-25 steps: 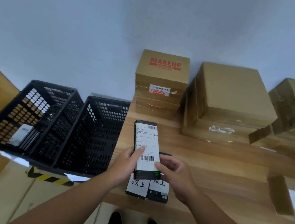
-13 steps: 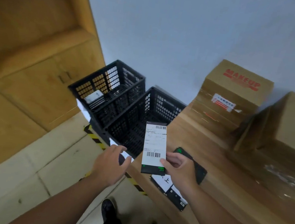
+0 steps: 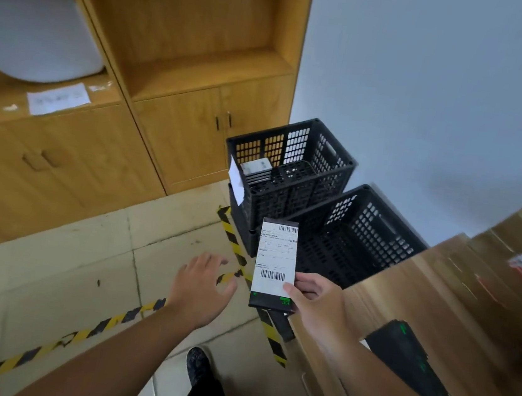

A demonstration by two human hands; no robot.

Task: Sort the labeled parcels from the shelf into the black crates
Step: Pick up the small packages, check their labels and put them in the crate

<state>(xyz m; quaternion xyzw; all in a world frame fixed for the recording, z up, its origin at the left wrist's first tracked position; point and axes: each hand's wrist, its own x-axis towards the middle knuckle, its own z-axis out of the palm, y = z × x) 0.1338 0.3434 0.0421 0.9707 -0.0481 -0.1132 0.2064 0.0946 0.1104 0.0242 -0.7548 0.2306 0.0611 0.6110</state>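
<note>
My right hand [image 3: 315,306] grips the lower end of a flat black parcel [image 3: 274,262] with a white barcode label, holding it upright in front of the near black crate [image 3: 356,242]. The far black crate [image 3: 292,172] holds a white-labeled parcel [image 3: 256,166]. My left hand [image 3: 201,286] hovers over the floor to the left of the parcel, fingers spread, holding nothing. Another black parcel [image 3: 407,360] lies on the wooden shelf top [image 3: 437,305] behind my right forearm.
A wooden cabinet [image 3: 154,92] with open shelves and doors stands at left, with a white object [image 3: 33,35] on one shelf. Yellow-black tape [image 3: 237,247] marks the tiled floor. Cardboard boxes [image 3: 521,262] sit at the right edge. My shoes show at bottom.
My left hand let go of the parcel and moved left; my right hand alone now holds it. My view swung left, from the shelf top toward the crates and the cabinet.
</note>
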